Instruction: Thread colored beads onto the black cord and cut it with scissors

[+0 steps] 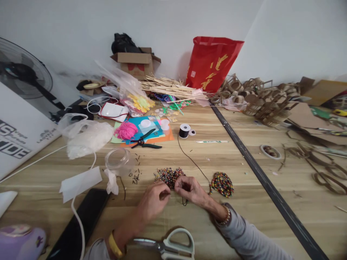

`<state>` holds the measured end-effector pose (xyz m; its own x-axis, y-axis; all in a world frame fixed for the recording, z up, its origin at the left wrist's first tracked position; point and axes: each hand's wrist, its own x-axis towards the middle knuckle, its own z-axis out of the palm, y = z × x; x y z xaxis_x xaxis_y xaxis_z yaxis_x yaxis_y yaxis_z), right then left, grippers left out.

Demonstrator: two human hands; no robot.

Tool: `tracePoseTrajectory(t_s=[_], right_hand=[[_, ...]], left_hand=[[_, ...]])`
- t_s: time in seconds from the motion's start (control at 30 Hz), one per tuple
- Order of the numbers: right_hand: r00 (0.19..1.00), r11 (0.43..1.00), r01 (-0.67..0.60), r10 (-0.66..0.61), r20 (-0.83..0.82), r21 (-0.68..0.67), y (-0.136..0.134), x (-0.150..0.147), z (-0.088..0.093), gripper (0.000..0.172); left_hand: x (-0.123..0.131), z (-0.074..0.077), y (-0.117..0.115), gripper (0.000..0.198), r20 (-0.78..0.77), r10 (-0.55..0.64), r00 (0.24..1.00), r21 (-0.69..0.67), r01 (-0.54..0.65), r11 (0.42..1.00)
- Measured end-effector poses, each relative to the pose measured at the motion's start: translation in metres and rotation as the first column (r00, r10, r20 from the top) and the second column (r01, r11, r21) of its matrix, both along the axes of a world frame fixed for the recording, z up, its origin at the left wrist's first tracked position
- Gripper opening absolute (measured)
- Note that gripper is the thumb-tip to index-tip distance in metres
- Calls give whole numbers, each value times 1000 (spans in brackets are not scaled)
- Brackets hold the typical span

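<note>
My left hand [152, 202] and my right hand [189, 189] meet over the wooden table [244, 224], fingers pinched together just below a loose pile of coloured beads [168, 175]. What the fingertips pinch is too small to name. A thin black cord [193, 162] runs from a black spool [184, 130] down to my right hand. A coiled strand of strung beads [222, 184] lies right of that hand. Short dark cord snippets [136, 176] are scattered left of the pile.
Large scissors [168, 245] lie at the near edge, a black phone [81, 222] to the left. Black pliers [145, 143], pink yarn [125, 130], a clear jar [119, 161] and plastic bags [85, 135] sit behind. Red bag [213, 61], cardboard pieces [267, 103] farther back.
</note>
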<state>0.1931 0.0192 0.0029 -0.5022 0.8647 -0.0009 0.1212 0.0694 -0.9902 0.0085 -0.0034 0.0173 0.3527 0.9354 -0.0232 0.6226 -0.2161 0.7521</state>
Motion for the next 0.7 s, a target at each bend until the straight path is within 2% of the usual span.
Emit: tracePoseTrajectory(t_s=[0.1,0.23,0.37,0.7], right_hand=[[1000,1000,6,-6,-21,2,-1,-1,0,31],[1000,1000,17,-17,-3,14,-2,-1,0,28],[1000,999,10,-11,22,32,-2,-1,-2,26],[997,998,5,-10,75,67,-3,-1,0,11]], left_hand=[[0,0,6,5,264,143,954,-163,-102,981],[-2,-5,11,7,432,253,866,-293,-131,947],[-3,-13,13,14,487,280,827,-365,-98,926],[-6,-20,13,14,485,276,830,-398,-72,914]])
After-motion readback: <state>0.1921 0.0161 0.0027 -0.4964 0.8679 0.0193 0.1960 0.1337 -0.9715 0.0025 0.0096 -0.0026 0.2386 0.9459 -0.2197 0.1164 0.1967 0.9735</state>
